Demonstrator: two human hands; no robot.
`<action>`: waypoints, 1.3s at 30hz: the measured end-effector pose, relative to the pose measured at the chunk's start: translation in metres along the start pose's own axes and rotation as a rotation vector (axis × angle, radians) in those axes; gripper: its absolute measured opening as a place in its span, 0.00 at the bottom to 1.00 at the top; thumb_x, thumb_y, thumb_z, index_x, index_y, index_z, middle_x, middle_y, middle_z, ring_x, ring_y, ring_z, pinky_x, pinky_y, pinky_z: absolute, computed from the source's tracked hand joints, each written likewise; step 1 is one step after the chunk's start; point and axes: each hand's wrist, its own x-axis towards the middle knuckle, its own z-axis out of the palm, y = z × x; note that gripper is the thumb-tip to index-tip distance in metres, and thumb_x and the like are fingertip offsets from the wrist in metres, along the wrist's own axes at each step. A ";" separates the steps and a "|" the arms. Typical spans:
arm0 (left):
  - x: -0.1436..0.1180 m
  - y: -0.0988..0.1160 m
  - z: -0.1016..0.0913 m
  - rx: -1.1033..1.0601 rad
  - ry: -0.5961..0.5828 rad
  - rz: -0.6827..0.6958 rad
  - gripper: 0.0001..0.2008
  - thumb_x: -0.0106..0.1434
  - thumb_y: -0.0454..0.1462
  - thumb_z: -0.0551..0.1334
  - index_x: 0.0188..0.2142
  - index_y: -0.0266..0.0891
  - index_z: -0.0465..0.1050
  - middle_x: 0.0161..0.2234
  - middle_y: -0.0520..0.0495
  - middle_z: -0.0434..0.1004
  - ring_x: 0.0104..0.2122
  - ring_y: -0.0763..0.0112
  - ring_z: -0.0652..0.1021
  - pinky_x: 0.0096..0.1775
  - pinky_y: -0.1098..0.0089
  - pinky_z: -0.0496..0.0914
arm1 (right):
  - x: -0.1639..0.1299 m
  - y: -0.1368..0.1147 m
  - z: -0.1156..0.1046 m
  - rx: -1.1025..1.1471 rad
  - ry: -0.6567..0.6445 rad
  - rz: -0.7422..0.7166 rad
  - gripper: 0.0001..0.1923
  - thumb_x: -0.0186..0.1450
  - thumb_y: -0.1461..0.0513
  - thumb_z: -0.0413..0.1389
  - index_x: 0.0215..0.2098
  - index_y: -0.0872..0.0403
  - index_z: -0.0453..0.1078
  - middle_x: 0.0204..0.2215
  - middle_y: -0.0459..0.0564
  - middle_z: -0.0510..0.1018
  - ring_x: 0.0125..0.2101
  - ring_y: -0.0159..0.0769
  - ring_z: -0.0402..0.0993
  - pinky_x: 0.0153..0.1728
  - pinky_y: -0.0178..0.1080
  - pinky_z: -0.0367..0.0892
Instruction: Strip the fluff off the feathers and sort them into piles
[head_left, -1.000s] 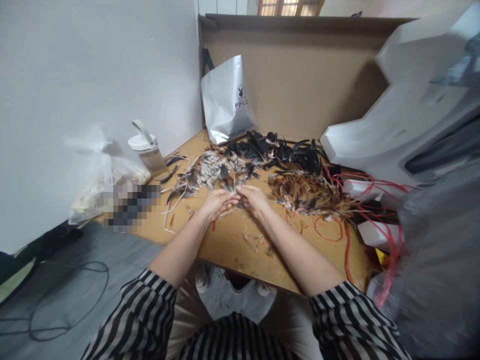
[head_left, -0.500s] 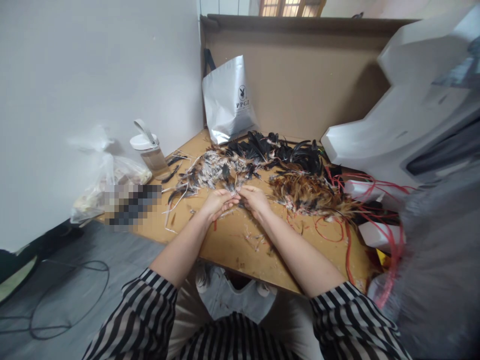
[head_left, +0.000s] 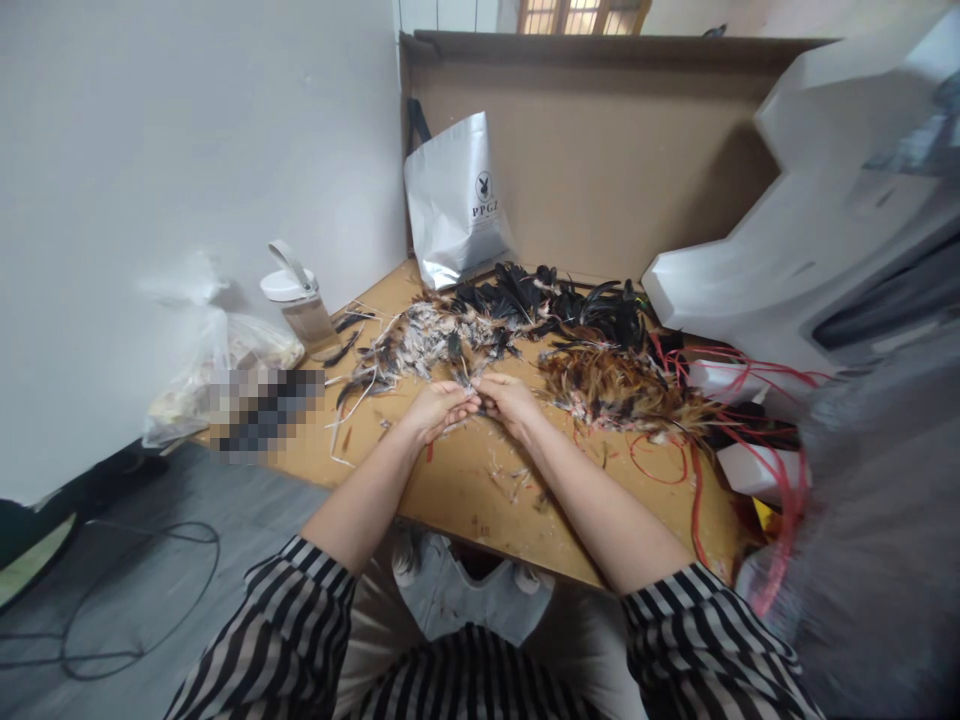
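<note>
- Where both hands meet at the middle of the wooden tabletop (head_left: 465,500): left hand (head_left: 439,408) and right hand (head_left: 510,400), fingertips together, pinched shut on a small dark feather (head_left: 477,400) held between them; feather mostly hidden by the fingers, exact hold hard to make out.
- Compared with a second ago: hands in the same spot, fingers drawn a shade closer together, nothing lifted or set down; judged a fine working of one feather on the spot, not a move to a new one.
- Just beyond the fingertips, touching or nearly so: grey-white speckled feather pile (head_left: 427,335), loose quills trailing to the left.
- Behind that pile, toward the back: black feather pile (head_left: 570,300).
- Right of the hands, near: brown-gold feather pile (head_left: 615,385), red cords (head_left: 697,470) looped through and past it.
- Near edge of the board, below the hands: scattered feather scraps (head_left: 510,480).
- Back corner, upright against the brown cardboard screen (head_left: 615,160): silver bag (head_left: 454,200) with printed logo.
- Left edge of the board: bottle with white lid (head_left: 296,300), handle flipped up; beside it a clear plastic bag (head_left: 217,360) with pale contents, partly blurred out.
- Right side: white foam blocks (head_left: 787,230), large, leaning over the board.
- Foreground: striped sleeves (head_left: 300,620) and lap; black cable (head_left: 142,600) coiled on the grey floor at left.
</note>
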 end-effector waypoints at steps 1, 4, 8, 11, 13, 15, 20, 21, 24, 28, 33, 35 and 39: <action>0.000 0.000 0.001 0.009 0.009 0.011 0.08 0.46 0.34 0.65 0.25 0.30 0.71 0.21 0.45 0.74 0.20 0.80 0.73 0.23 0.82 0.65 | 0.000 -0.001 0.000 0.006 -0.004 -0.014 0.17 0.42 0.54 0.61 0.25 0.57 0.67 0.11 0.39 0.63 0.12 0.20 0.52 0.13 0.27 0.46; 0.001 0.001 0.002 0.062 0.050 0.057 0.09 0.46 0.36 0.65 0.24 0.30 0.70 0.22 0.44 0.74 0.20 0.79 0.73 0.23 0.80 0.66 | 0.000 -0.002 0.000 0.022 0.029 -0.062 0.16 0.42 0.55 0.61 0.24 0.56 0.66 0.12 0.39 0.64 0.13 0.21 0.55 0.14 0.27 0.50; 0.003 0.001 0.003 0.129 0.119 0.111 0.11 0.45 0.38 0.65 0.24 0.30 0.70 0.23 0.43 0.75 0.21 0.77 0.74 0.22 0.80 0.65 | -0.001 -0.003 0.002 -0.064 0.067 -0.099 0.15 0.43 0.55 0.60 0.22 0.56 0.65 0.12 0.40 0.66 0.13 0.23 0.57 0.14 0.28 0.52; 0.004 0.001 0.005 0.161 0.127 0.125 0.12 0.45 0.39 0.65 0.23 0.30 0.69 0.23 0.43 0.75 0.20 0.77 0.73 0.21 0.79 0.65 | -0.003 -0.004 0.002 -0.147 0.063 -0.159 0.13 0.45 0.55 0.59 0.20 0.56 0.65 0.11 0.41 0.65 0.13 0.23 0.56 0.14 0.29 0.51; 0.004 0.001 0.006 0.174 0.119 0.130 0.13 0.45 0.39 0.65 0.23 0.29 0.69 0.22 0.43 0.75 0.19 0.76 0.73 0.21 0.79 0.65 | -0.004 -0.005 0.003 -0.192 0.072 -0.187 0.11 0.45 0.57 0.58 0.19 0.57 0.65 0.11 0.41 0.65 0.13 0.22 0.55 0.14 0.29 0.50; 0.003 0.001 0.006 0.172 0.115 0.129 0.13 0.44 0.39 0.66 0.23 0.29 0.70 0.23 0.42 0.75 0.20 0.76 0.73 0.21 0.79 0.65 | -0.005 -0.006 0.002 -0.234 0.089 -0.186 0.08 0.45 0.59 0.57 0.19 0.57 0.65 0.10 0.40 0.64 0.13 0.22 0.55 0.15 0.29 0.50; -0.001 0.003 0.005 0.098 0.057 0.062 0.11 0.46 0.38 0.65 0.24 0.29 0.70 0.24 0.42 0.75 0.21 0.77 0.74 0.23 0.79 0.66 | -0.005 -0.009 0.000 -0.228 0.094 -0.130 0.07 0.46 0.60 0.56 0.20 0.57 0.67 0.09 0.40 0.63 0.12 0.22 0.53 0.14 0.29 0.49; -0.001 0.004 0.005 0.079 0.049 0.047 0.10 0.46 0.37 0.65 0.24 0.29 0.70 0.24 0.42 0.75 0.21 0.78 0.73 0.23 0.80 0.66 | -0.004 -0.009 0.000 -0.220 0.091 -0.126 0.08 0.46 0.60 0.56 0.21 0.57 0.67 0.10 0.40 0.64 0.12 0.22 0.54 0.14 0.29 0.49; -0.003 0.005 0.005 0.031 0.029 0.025 0.09 0.47 0.35 0.65 0.25 0.29 0.71 0.23 0.43 0.75 0.20 0.79 0.73 0.23 0.80 0.66 | -0.002 -0.006 -0.001 -0.192 0.078 -0.133 0.10 0.45 0.59 0.57 0.22 0.57 0.67 0.11 0.41 0.64 0.12 0.22 0.55 0.14 0.28 0.50; -0.002 0.004 0.002 -0.019 -0.014 0.016 0.07 0.48 0.34 0.64 0.27 0.29 0.72 0.24 0.43 0.75 0.22 0.80 0.73 0.23 0.82 0.65 | 0.000 -0.002 -0.002 -0.103 0.052 -0.127 0.11 0.44 0.57 0.58 0.22 0.57 0.67 0.12 0.41 0.66 0.14 0.23 0.57 0.14 0.28 0.51; 0.000 0.002 0.000 -0.080 -0.051 -0.001 0.05 0.49 0.32 0.63 0.27 0.29 0.72 0.24 0.43 0.75 0.21 0.81 0.73 0.23 0.83 0.65 | 0.002 0.000 -0.002 0.010 0.011 -0.072 0.13 0.43 0.58 0.60 0.23 0.57 0.66 0.13 0.41 0.67 0.14 0.22 0.58 0.15 0.27 0.53; 0.001 0.002 -0.001 -0.085 -0.046 -0.005 0.05 0.48 0.32 0.64 0.27 0.29 0.72 0.23 0.44 0.75 0.21 0.81 0.73 0.23 0.83 0.66 | 0.002 0.000 0.000 0.027 0.022 -0.068 0.13 0.43 0.58 0.61 0.23 0.57 0.66 0.13 0.40 0.66 0.14 0.22 0.58 0.15 0.27 0.52; 0.000 0.003 -0.001 -0.055 -0.017 0.018 0.07 0.46 0.33 0.65 0.26 0.29 0.71 0.22 0.45 0.74 0.20 0.81 0.73 0.23 0.83 0.65 | 0.000 -0.003 -0.001 0.047 0.013 -0.059 0.13 0.42 0.59 0.62 0.23 0.57 0.65 0.12 0.40 0.66 0.14 0.21 0.58 0.14 0.26 0.52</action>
